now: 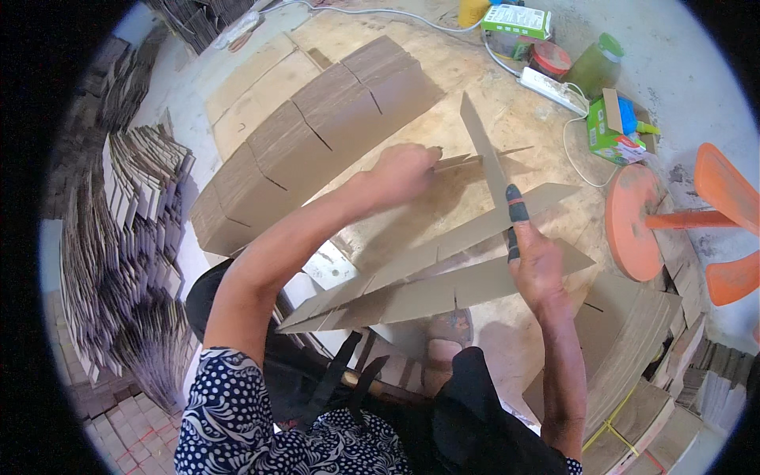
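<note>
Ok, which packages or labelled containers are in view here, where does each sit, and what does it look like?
Green and white box: top edge, flat rectangular carton.
Green carton: right of the power strip, open flap, green with red and blue patches.
Green bottle: upper right, translucent green with a green cap.
Red-lidded jar: beside the bottle, round.
Yellow container: top edge, partly cut off.
No signs or screens.

Long slotted cardboard strips [427, 277] run from the lower middle of the frame up toward the right, fanned out flat, plain brown with narrow cut slots along one edge. A shorter cardboard strip [483, 150] stands on edge across them at centre right, slotted in. Another thin strip [467, 162] pokes out at centre.
</note>
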{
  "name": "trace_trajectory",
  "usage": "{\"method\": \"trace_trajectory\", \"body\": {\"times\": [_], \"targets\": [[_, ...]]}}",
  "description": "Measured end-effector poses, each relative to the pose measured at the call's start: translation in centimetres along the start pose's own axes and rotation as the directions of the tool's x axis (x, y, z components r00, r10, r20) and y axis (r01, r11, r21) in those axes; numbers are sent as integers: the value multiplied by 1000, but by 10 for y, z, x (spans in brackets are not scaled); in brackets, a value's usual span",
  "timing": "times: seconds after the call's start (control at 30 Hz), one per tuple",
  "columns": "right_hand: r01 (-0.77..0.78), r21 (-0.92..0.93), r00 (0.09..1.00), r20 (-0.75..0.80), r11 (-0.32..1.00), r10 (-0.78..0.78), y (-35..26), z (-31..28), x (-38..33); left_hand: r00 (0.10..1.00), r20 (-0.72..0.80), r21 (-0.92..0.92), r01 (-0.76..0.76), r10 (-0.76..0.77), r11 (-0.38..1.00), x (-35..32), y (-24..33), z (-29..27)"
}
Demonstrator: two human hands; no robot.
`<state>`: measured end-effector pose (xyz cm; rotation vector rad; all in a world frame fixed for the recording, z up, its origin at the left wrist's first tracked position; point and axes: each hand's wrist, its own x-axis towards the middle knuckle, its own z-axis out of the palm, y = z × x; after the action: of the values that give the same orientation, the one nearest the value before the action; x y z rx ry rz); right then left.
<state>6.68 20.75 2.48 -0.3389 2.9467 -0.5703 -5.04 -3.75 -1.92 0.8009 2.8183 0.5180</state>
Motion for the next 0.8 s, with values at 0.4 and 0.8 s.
{"method": "trace_trajectory", "body": {"times": [0.4, 0.8], "targets": [[-85, 10, 977, 196, 996, 82, 5, 26, 27, 893, -167, 207, -384, 419, 900, -11, 24, 1], [-85, -513, 956, -284, 854, -75, 78, -56, 75, 826, 544, 97, 115, -149, 989, -220, 55, -39]]}}
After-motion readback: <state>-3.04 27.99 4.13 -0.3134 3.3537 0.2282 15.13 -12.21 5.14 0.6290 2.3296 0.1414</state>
